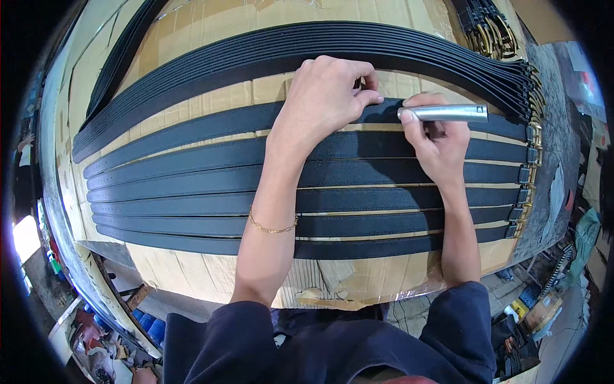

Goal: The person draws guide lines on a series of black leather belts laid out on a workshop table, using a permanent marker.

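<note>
Several black belts (377, 173) lie side by side across a cardboard-covered table, their buckles (532, 155) at the right. My right hand (438, 137) is closed around a silver metal pen-like tool (451, 113), its narrow end pointing left over the topmost belt of this row (236, 120). On the same belt, just left of the tool, rests my left hand (329, 96). Its thumb and forefinger are curled close together, and whatever they may hold is too small to make out.
Beyond the row, a stack of black belts (307, 45) curves across the cardboard (224, 19). More buckles (489, 32) lie at the top right. Below the table's left edge are blue objects (150, 328) and scraps; a yellow box (519, 309) is at the lower right.
</note>
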`<state>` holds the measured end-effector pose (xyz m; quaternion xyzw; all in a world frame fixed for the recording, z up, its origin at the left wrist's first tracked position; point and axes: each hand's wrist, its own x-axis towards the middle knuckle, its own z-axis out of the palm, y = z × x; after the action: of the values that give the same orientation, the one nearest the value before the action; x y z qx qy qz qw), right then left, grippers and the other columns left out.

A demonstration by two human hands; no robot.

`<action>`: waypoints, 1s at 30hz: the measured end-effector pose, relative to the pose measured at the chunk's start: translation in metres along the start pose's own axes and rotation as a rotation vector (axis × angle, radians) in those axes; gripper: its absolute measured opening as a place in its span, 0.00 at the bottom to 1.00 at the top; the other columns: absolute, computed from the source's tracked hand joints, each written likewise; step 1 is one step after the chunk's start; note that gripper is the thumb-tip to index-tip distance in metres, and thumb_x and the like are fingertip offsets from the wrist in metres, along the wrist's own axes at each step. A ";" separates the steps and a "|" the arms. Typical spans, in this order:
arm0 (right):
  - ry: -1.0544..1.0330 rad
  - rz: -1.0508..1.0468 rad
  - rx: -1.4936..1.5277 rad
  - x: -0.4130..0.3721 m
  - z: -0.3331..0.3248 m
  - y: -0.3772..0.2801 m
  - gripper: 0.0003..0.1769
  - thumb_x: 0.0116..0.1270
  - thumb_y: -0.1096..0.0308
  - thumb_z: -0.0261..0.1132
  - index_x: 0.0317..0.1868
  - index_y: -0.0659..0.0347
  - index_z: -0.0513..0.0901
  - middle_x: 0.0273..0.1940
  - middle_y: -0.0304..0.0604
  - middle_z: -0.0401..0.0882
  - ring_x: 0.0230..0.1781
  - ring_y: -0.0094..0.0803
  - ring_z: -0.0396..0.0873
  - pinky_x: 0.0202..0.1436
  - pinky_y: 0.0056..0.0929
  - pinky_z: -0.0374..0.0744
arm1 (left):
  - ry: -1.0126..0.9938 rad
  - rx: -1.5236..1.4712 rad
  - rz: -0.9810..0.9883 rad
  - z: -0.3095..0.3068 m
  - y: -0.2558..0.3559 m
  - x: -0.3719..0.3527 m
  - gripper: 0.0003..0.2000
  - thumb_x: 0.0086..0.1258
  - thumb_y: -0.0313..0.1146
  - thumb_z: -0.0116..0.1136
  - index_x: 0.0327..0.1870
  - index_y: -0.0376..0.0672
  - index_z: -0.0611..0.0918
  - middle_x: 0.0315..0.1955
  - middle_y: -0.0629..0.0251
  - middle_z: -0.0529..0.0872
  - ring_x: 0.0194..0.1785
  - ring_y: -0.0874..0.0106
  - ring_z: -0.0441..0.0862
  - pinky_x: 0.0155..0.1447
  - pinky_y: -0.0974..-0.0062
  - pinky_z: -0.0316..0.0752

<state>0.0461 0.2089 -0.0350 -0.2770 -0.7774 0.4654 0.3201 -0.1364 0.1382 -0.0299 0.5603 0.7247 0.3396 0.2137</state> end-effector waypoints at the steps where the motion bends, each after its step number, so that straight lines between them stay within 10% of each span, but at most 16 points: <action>1: -0.006 0.022 0.065 -0.003 0.003 -0.004 0.07 0.62 0.72 0.72 0.38 0.65 0.83 0.25 0.34 0.79 0.23 0.16 0.74 0.26 0.17 0.71 | -0.007 -0.009 -0.014 0.000 0.000 0.000 0.06 0.58 0.33 0.71 0.33 0.42 0.88 0.19 0.63 0.82 0.23 0.72 0.77 0.31 0.76 0.72; 23: -0.112 -0.175 -0.158 -0.004 0.013 -0.008 0.08 0.64 0.71 0.72 0.41 0.63 0.84 0.26 0.37 0.79 0.22 0.19 0.71 0.24 0.20 0.69 | -0.003 -0.050 -0.017 -0.001 -0.003 0.001 0.07 0.57 0.32 0.71 0.34 0.42 0.88 0.21 0.62 0.83 0.26 0.71 0.78 0.35 0.74 0.74; 25: -0.034 0.123 0.095 -0.006 0.011 -0.006 0.08 0.64 0.71 0.72 0.41 0.64 0.84 0.26 0.36 0.79 0.23 0.17 0.71 0.25 0.19 0.69 | -0.010 -0.050 -0.028 -0.001 -0.003 0.001 0.07 0.57 0.32 0.71 0.34 0.42 0.88 0.21 0.62 0.83 0.26 0.72 0.78 0.35 0.74 0.74; 30: -0.108 0.059 -0.040 -0.005 0.008 -0.006 0.08 0.64 0.70 0.72 0.42 0.63 0.85 0.27 0.36 0.80 0.23 0.17 0.70 0.26 0.19 0.69 | -0.023 -0.053 -0.048 -0.004 -0.001 0.001 0.07 0.57 0.32 0.71 0.34 0.42 0.88 0.21 0.62 0.83 0.25 0.72 0.77 0.34 0.75 0.74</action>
<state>0.0424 0.1985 -0.0342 -0.2807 -0.7942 0.4730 0.2584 -0.1399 0.1378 -0.0276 0.5406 0.7262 0.3471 0.2447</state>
